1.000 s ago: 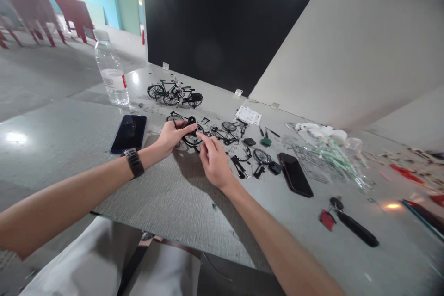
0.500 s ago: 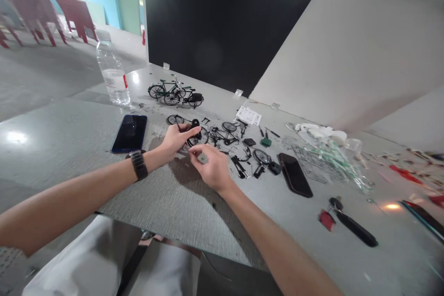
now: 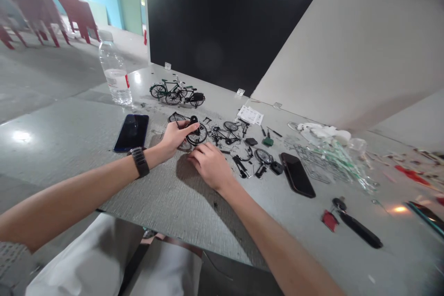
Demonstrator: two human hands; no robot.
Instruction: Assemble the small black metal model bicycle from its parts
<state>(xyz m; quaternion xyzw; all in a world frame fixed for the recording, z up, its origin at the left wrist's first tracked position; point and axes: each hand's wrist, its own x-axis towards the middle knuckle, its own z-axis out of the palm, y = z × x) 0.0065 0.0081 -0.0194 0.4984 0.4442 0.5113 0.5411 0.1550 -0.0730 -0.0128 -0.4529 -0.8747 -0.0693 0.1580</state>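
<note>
My left hand [image 3: 175,137] is closed around a black model bicycle [image 3: 197,134], thumb over its frame. Its spoked rear wheel faces right, and a second wheel lies toward the left at the far end. Just below and right of that wheel, my right hand [image 3: 210,164] is held low over the table, fingers bent and pressed together. Whatever its fingertips pinch, if anything, is hidden. Loose parts lie to the right: another black bicycle frame [image 3: 225,136], a spoked wheel [image 3: 263,156], a black box-like piece [image 3: 276,168] and a green piece [image 3: 267,141].
Two model bicycles [image 3: 176,92] stand at the back. A water bottle [image 3: 116,78] and a phone [image 3: 132,133] are on the left. Another phone [image 3: 297,174], a key fob [image 3: 359,230], printed papers [image 3: 250,114] and clear plastic scraps [image 3: 343,159] lie right.
My right hand has dropped slightly toward the table, its fingers drawing together and turning down. My left hand keeps hold of the model bicycle, with its wheel slightly lower.
</note>
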